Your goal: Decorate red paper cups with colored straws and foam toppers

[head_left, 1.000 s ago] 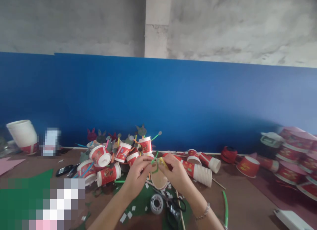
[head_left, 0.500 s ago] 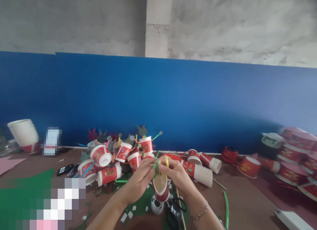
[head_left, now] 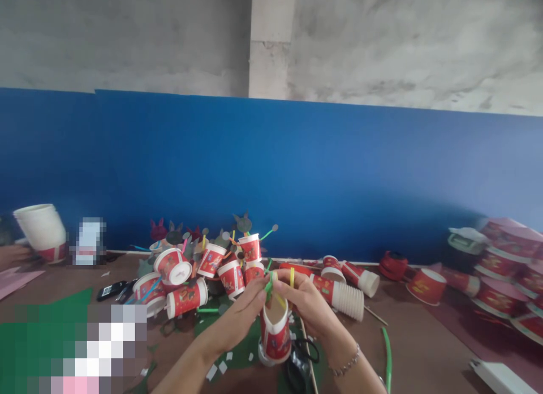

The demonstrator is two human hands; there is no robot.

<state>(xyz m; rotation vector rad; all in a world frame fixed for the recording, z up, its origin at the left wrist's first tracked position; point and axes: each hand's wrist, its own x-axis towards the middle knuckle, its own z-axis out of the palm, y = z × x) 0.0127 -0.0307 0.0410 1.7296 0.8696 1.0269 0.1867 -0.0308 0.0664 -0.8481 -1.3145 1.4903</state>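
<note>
Between my hands is a red and white paper cup (head_left: 275, 338), its open mouth tilted toward me and squeezed to a point. My left hand (head_left: 244, 310) pinches at the far rim, where a green straw (head_left: 268, 282) is pressed against the cup. On the other side, my right hand (head_left: 306, 299) grips the rim, with a yellow straw (head_left: 292, 277) sticking up between its fingers. My fingers partly hide the far rim and the straws' ends. Just behind the cup's base is a white tape roll (head_left: 266, 357), mostly covered. Black-handled scissors (head_left: 298, 367) lie to the right.
Several decorated paper cups (head_left: 186, 298) with straws and animal-head cutouts are piled back left. A stack of nested cups (head_left: 345, 299) lies back right. Green paper (head_left: 241, 346) with white scraps lies beneath my hands. A green straw piece (head_left: 387, 357) rests right of my wrist.
The cup has tipped so that more of its red side shows, and it now covers much of the tape roll. The yellow straw has shifted slightly right. Both hands keep their grip.
</note>
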